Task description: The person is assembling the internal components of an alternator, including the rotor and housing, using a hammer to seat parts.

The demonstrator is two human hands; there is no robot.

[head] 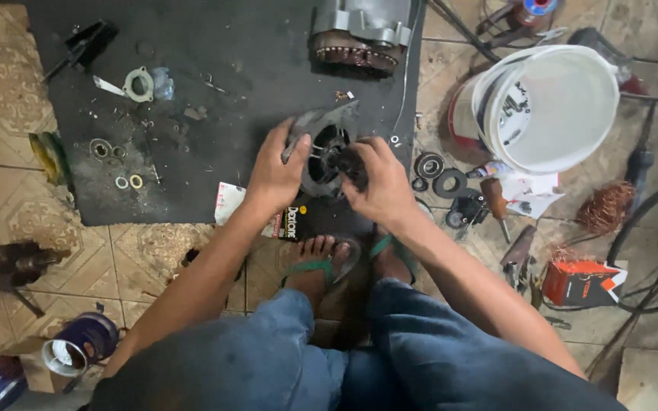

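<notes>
My left hand (279, 169) grips the left side of a grey metal motor end housing (321, 141) that rests on a black rubber mat (215, 99). Against the housing's right side, my right hand (378, 183) is closed around a small dark part (349, 164) at its central opening. The housing stands tilted between both hands, its round bore facing up. Just below the hands are my feet in green sandals (329, 262), and my knees in blue jeans fill the bottom of the view.
A motor stator with copper windings (359, 34) lies at the mat's far edge. Washers (119, 164), a gasket (140, 84) and pliers (81, 46) lie at left. A white bucket (550, 103), bearings (439, 175), copper wire (607, 207), an orange box (582, 281) and cables crowd the right floor.
</notes>
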